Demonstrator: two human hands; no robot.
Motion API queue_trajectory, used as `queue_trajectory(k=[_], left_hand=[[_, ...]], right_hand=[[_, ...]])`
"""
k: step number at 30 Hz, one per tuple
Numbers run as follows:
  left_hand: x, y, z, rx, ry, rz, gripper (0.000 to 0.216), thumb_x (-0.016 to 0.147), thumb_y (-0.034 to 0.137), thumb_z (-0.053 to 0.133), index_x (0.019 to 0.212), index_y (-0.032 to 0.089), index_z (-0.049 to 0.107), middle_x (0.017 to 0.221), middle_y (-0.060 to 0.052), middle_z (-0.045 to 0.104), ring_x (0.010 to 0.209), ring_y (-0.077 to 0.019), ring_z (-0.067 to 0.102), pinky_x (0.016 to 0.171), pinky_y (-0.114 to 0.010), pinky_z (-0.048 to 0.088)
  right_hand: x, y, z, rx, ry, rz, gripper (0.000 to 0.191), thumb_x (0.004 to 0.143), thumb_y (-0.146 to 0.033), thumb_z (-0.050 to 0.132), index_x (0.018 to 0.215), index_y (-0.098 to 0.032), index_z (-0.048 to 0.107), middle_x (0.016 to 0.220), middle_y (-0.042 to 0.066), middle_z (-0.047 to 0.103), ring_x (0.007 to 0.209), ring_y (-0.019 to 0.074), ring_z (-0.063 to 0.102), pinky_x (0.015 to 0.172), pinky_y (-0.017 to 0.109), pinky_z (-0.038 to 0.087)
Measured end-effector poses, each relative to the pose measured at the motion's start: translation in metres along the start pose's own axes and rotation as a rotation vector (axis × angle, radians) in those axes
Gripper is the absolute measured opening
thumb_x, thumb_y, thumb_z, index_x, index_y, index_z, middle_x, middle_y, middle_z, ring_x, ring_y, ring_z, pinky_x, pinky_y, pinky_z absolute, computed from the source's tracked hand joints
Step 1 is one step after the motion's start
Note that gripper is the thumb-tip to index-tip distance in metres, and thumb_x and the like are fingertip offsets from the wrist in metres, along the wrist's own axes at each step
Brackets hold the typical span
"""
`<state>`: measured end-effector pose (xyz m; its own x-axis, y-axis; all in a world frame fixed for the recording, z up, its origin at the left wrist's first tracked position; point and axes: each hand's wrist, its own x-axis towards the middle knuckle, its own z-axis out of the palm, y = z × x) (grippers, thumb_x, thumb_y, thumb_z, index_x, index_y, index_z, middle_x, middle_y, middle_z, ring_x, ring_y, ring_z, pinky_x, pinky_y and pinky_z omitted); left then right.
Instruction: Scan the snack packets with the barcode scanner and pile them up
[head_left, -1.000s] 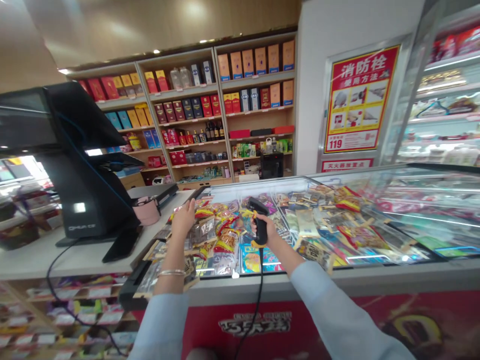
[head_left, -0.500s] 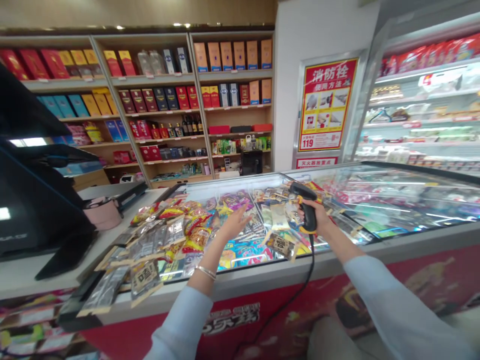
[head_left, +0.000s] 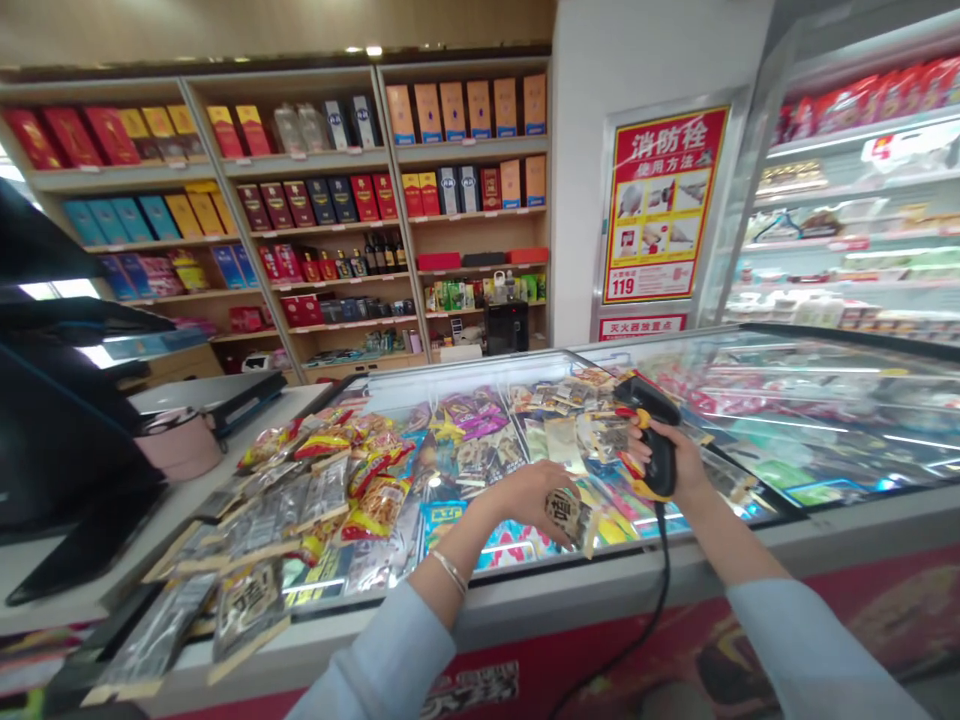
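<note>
The right hand [head_left: 679,462] is clenched around the scanner [head_left: 651,432], at 3 o'clock of the left hand [head_left: 534,494], whose grip pinches a snack packet [head_left: 570,514] lying on the freezer lid [head_left: 787,440]. Risk: the packet sits near the lid's front edge among loose packets [head_left: 352,480] and may slide off; the scanner's cable [head_left: 645,620] hangs over that edge and may snag.

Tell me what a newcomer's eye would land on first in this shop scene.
Most striking is the heap of bright snack packets spread over the glass freezer lid in the middle. Just above it, the right hand grips a black barcode scanner, while the left hand rests on a small packet. Behind, a red fire-safety poster stands out on the white wall.
</note>
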<state>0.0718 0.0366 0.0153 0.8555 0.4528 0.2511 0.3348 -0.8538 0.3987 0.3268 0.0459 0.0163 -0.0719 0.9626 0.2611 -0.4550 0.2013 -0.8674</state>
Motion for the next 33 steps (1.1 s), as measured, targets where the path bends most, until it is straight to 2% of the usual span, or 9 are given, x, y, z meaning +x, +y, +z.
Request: queue_trajectory(k=[3,7,10,13,17,21,25,29,33], left_hand=[[-0.003,-0.004,0.0,0.084,0.045,-0.032,0.072,0.052,0.059,0.078,0.11,0.018,0.064,0.107,-0.011,0.067,0.103,-0.0275,0.059,0.096,-0.037,0.041],[-0.005,-0.002,0.001,0.132,0.063,-0.083,0.071,0.054,0.061,0.076,0.109,0.017,0.064,0.101,-0.011,0.067,0.098,-0.0272,0.059,0.091,-0.037,0.043],[-0.005,-0.001,0.001,0.069,0.105,-0.099,0.072,0.053,0.06,0.077,0.11,0.016,0.064,0.1,-0.012,0.067,0.098,-0.0273,0.059,0.09,-0.037,0.044],[-0.006,-0.002,-0.005,-0.085,0.203,-0.127,0.066,0.054,0.055,0.078,0.108,0.018,0.067,0.101,-0.01,0.067,0.096,-0.0249,0.059,0.09,-0.036,0.045],[-0.01,-0.014,-0.018,-0.502,0.424,-0.228,0.057,0.06,0.05,0.077,0.109,0.021,0.069,0.112,-0.009,0.067,0.097,-0.0225,0.061,0.087,-0.034,0.047],[-0.014,-0.032,-0.029,-0.959,0.817,-0.311,0.057,0.061,0.05,0.075,0.106,0.016,0.069,0.106,-0.01,0.07,0.094,-0.0234,0.064,0.082,-0.034,0.05],[-0.016,-0.044,-0.036,-1.248,1.135,-0.371,0.052,0.056,0.05,0.078,0.093,0.015,0.071,0.096,-0.008,0.073,0.094,-0.0238,0.066,0.08,-0.031,0.052],[-0.02,-0.047,-0.043,-1.405,1.266,-0.331,0.044,0.066,0.052,0.071,0.093,0.017,0.069,0.093,-0.005,0.073,0.1,-0.0227,0.065,0.085,-0.031,0.052],[-0.023,-0.052,-0.046,-1.399,1.332,-0.332,0.039,0.072,0.048,0.067,0.097,0.018,0.068,0.092,-0.004,0.073,0.095,-0.0206,0.067,0.086,-0.033,0.052]], right_hand=[[-0.001,-0.001,0.002,0.017,0.025,0.025,0.014,0.072,-0.036,0.06,0.077,-0.024,0.057,0.066,0.001,0.046,0.044,0.0116,0.031,0.037,0.027,0.031],[-0.001,-0.001,0.003,0.063,0.046,0.059,0.011,0.07,-0.032,0.061,0.075,-0.023,0.059,0.066,0.001,0.046,0.045,0.0107,0.032,0.038,0.025,0.031],[-0.001,-0.001,0.003,0.066,0.043,0.061,0.01,0.07,-0.032,0.061,0.075,-0.023,0.06,0.065,0.001,0.046,0.045,0.0109,0.033,0.038,0.026,0.032],[-0.002,-0.001,0.006,0.062,0.043,0.048,0.011,0.07,-0.032,0.062,0.075,-0.023,0.06,0.064,0.001,0.048,0.044,0.0109,0.035,0.038,0.025,0.033],[0.002,-0.001,0.019,0.052,0.02,0.028,0.013,0.069,-0.032,0.064,0.076,-0.022,0.06,0.064,0.001,0.052,0.044,0.0111,0.04,0.038,0.025,0.034],[0.011,0.007,0.043,0.02,-0.021,0.045,0.018,0.067,-0.034,0.068,0.074,-0.019,0.06,0.059,0.001,0.055,0.043,0.0106,0.045,0.037,0.023,0.035],[0.019,0.02,0.061,-0.027,-0.083,0.037,0.021,0.065,-0.033,0.072,0.073,-0.017,0.061,0.057,0.001,0.059,0.043,0.0106,0.05,0.039,0.022,0.037],[0.022,0.029,0.064,-0.089,-0.131,0.051,0.021,0.065,-0.032,0.073,0.073,-0.016,0.062,0.057,0.001,0.06,0.043,0.0111,0.051,0.04,0.023,0.038],[0.019,0.029,0.065,-0.165,-0.18,0.051,0.021,0.066,-0.033,0.073,0.069,-0.016,0.061,0.052,0.001,0.058,0.043,0.0115,0.051,0.041,0.023,0.038]])
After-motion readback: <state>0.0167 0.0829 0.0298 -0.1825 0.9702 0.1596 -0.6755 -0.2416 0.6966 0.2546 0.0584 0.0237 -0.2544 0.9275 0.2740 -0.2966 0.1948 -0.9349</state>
